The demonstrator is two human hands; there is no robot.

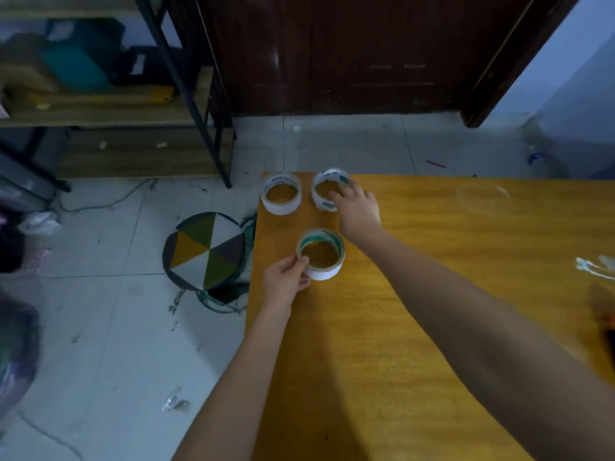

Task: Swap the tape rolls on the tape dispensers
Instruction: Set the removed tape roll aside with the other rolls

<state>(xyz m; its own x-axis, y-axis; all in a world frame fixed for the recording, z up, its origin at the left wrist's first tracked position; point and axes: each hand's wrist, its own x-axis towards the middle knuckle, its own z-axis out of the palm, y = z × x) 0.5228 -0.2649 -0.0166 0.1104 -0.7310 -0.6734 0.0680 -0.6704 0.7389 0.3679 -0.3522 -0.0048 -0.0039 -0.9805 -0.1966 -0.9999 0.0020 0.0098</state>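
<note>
Three white tape rolls lie flat on the yellow wooden table (416,294) near its far left corner. My left hand (286,281) pinches the left rim of the nearest roll (327,271), which has a green inner ring. My right hand (357,207) reaches across and grips the right side of the far right roll (321,191), which looks slightly tilted. The far left roll (282,207) rests untouched by the table's corner. No tape dispenser shows in the head view.
Crumpled clear plastic (595,266) and a dark orange-tipped object (607,324) lie at the table's right edge. A round stool with a pie-patterned seat (204,249) stands on the tiled floor left of the table. A metal shelf (109,94) and a dark wooden door (349,54) are beyond.
</note>
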